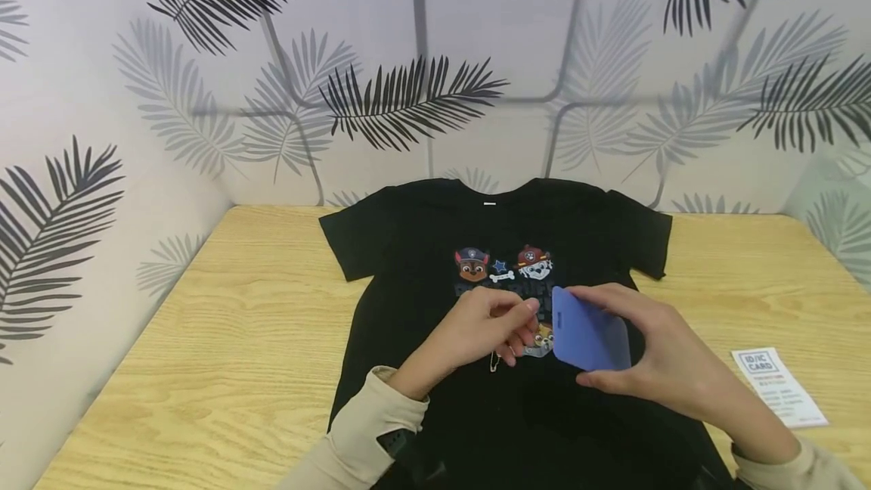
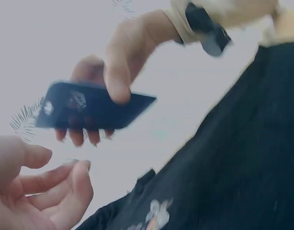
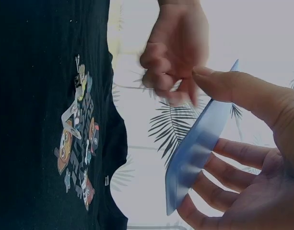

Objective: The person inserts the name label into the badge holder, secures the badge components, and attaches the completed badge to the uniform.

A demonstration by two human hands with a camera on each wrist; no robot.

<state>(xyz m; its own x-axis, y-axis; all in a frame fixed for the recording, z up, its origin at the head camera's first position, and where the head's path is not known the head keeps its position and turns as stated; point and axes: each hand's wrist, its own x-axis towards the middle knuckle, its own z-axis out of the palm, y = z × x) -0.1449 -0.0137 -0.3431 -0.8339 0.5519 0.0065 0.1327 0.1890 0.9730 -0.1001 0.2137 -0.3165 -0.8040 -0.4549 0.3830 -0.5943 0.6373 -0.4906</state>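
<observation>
A blue plastic card holder [image 1: 590, 333] with a slot near one short edge is tilted up over the black T-shirt [image 1: 422, 308]. My right hand [image 1: 670, 350] grips it by its edges, thumb on one side and fingers on the other. Just left of the holder, my left hand [image 1: 486, 327] hovers over the shirt's print. Its fingers [image 2: 82, 179] are loosely bent and apart from the thumb, with nothing between them. Below that hand a small gold safety pin [image 1: 493, 363] shows against the black cloth. Part of the printed cartoon dogs is hidden by the hands.
A white paper card [image 1: 779, 386] printed "ID/IC CARD" lies on the wooden table [image 1: 224, 346], right of the shirt and partly behind the right forearm. A wall [image 1: 476, 127] with a leaf pattern stands behind the table's far edge.
</observation>
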